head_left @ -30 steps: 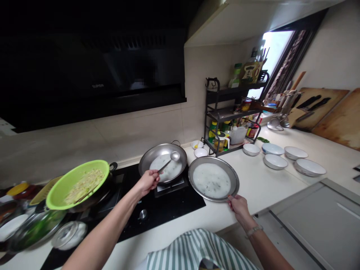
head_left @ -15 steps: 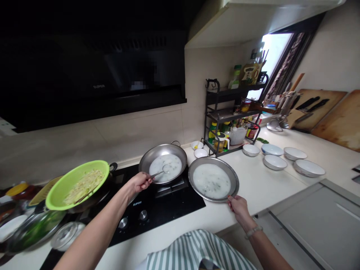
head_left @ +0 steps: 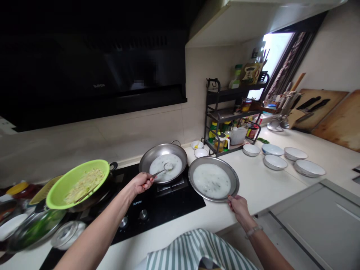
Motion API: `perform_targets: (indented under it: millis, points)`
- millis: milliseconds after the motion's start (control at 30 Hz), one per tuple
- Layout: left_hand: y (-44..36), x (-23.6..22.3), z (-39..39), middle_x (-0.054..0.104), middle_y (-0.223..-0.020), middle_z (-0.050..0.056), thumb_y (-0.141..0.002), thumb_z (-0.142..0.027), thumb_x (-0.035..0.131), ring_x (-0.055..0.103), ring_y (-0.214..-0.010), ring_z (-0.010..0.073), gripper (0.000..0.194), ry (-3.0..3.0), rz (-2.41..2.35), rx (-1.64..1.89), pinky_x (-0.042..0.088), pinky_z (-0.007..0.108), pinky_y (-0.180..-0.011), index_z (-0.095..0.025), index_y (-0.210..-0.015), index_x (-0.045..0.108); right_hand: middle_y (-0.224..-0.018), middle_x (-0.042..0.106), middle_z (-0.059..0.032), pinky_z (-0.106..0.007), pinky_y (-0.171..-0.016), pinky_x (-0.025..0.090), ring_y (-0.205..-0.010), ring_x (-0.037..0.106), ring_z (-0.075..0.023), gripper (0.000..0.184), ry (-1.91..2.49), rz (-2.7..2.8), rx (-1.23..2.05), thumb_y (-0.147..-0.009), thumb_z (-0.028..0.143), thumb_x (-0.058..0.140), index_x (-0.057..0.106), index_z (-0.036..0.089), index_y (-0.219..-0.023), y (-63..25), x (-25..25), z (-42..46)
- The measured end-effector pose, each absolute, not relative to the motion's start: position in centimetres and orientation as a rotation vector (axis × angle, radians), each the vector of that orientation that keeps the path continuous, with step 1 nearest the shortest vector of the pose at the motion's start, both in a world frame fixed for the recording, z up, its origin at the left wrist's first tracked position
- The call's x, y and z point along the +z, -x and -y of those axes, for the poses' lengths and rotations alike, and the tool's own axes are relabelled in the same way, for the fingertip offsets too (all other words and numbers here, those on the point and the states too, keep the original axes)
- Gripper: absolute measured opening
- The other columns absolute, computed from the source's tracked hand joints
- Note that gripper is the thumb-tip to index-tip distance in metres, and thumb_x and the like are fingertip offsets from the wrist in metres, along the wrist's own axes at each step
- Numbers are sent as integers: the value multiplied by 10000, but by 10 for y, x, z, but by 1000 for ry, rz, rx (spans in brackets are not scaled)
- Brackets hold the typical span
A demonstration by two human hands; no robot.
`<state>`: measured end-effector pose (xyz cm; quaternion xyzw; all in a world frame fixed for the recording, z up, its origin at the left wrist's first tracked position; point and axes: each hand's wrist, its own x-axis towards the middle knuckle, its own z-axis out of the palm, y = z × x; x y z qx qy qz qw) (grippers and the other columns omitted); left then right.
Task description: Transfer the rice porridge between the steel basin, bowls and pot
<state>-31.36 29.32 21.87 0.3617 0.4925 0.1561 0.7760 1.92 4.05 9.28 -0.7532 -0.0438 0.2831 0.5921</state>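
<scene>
My left hand (head_left: 143, 182) is closed round the handle of a metal ladle (head_left: 159, 172). The ladle's bowl lies in the white soup (head_left: 176, 162) with green bits, inside a steel wok (head_left: 149, 153) on the right burner. My right hand (head_left: 238, 204) pinches the near right rim of a wide steel basin (head_left: 235, 180), its thumb on the edge. Similar white liquid with green bits (head_left: 211, 180) fills much of the basin, which sits at the stove's right edge beside the wok.
A lime-green colander (head_left: 53, 193) of bean sprouts rests over a dark pan at left. Jars and a lidded pan (head_left: 36, 234) crowd the left. Several bowls (head_left: 275, 162) stand at right. Behind the basin is a spice rack (head_left: 222, 112); a range hood (head_left: 98, 75) hangs above.
The ladle's bowl has shifted slightly right and away in the wok, and shows more clearly at the soup's surface. My right hand and the basin have stayed put.
</scene>
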Motion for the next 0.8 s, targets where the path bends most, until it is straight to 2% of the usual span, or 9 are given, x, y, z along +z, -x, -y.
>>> perform_targets:
  millis: [200, 367, 800]
  points:
    - [312, 220, -288, 446, -483, -35, -794, -42, 480, 271, -316, 1, 90, -933, -1126, 429, 118, 104, -308, -84, -751, 546, -352, 448, 42, -217, -339, 251, -319, 358, -89, 217, 1754, 111, 667, -651, 176, 560, 392, 232, -526, -19, 93, -40]
    - [314, 223, -289, 436, -502, -37, -812, -11, 406, 256, -314, -5, 154, -850, -1115, 427, 124, 94, -288, -84, -776, 537, -353, 449, 41, -219, -338, 253, -316, 360, -91, 232, 1753, 115, 670, -648, 189, 566, 375, 241, -530, -20, 92, -40]
    - [308, 240, -283, 401, -536, -59, -814, 1, 373, 235, -305, -11, 180, -637, -1106, 369, 118, 82, -269, -106, -865, 508, -341, 447, 44, -214, -333, 257, -313, 361, -91, 244, 1747, 114, 662, -656, 169, 562, 375, 238, -515, -20, 92, -40]
